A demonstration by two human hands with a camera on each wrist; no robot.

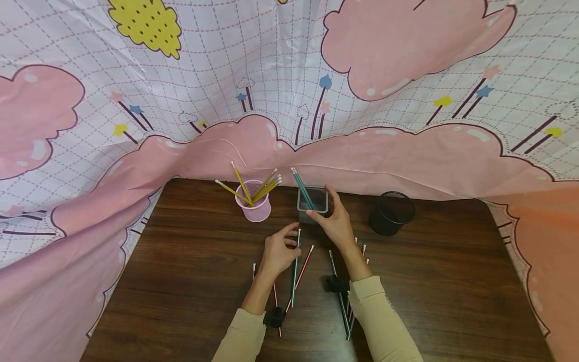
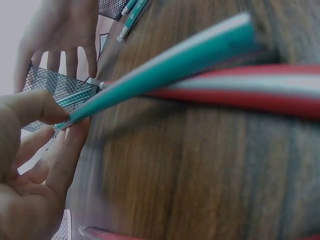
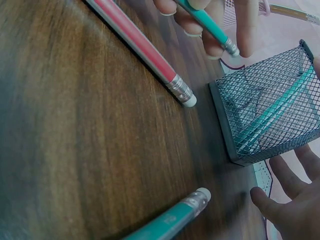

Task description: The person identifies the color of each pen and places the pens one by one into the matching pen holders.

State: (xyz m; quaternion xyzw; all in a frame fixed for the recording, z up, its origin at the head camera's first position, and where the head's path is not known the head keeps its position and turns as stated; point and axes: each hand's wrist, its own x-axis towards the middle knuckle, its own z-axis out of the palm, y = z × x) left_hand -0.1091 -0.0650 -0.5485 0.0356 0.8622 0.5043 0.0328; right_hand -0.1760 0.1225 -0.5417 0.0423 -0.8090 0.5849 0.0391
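My left hand pinches a green pencil near its eraser end, its other end angled back toward me. The thumb and fingers of my right hand span a square black mesh pencil holder, with the thumb at the near rim. Green pencils lean inside the holder, erasers up, and show through its mesh wall in the right wrist view. A red pencil lies on the table beside the held pencil, partly crossed by it in the head view.
A pink round holder with several yellow pencils stands at the back left. To the right is a round black mesh holder. More red and green pencils lie on the dark wooden table, partly hidden by the forearms. A patterned cloth hangs behind.
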